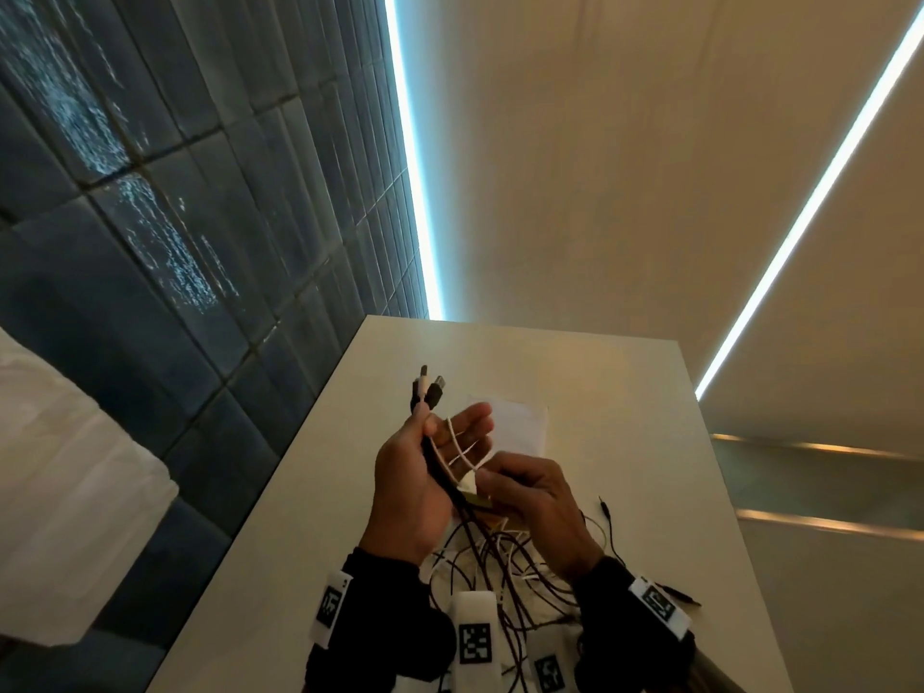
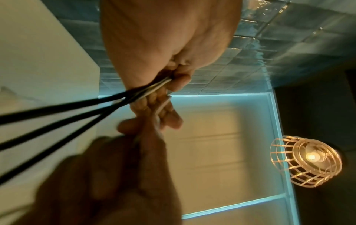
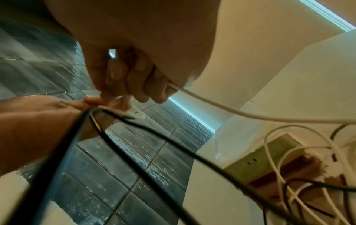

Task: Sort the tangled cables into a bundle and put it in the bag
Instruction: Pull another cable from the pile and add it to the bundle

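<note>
My left hand [image 1: 440, 442] is raised over the table, its thumb pinching a few black cables [image 1: 442, 472] against the palm. Their USB plugs [image 1: 429, 387] stick up past the fingers. In the left wrist view those black cables [image 2: 77, 109] run out from the pinch [image 2: 169, 80]. My right hand [image 1: 510, 487] touches the left and pinches a white cable [image 1: 462, 452] at its white connector. Its fingers [image 3: 134, 82] curl round the white cable [image 3: 221, 108]. Below both hands, loose black and white cables lie tangled [image 1: 500, 557]. A flat white bag or sheet [image 1: 520, 422] lies beyond the hands.
The white table [image 1: 625, 467] is narrow, with dark tiled wall [image 1: 175, 242] along its left edge. A thin cable with a jack plug [image 1: 605, 507] lies to the right. A greenish box-like object [image 3: 269, 156] sits under the tangle. A pendant lamp [image 2: 306, 161] hangs overhead.
</note>
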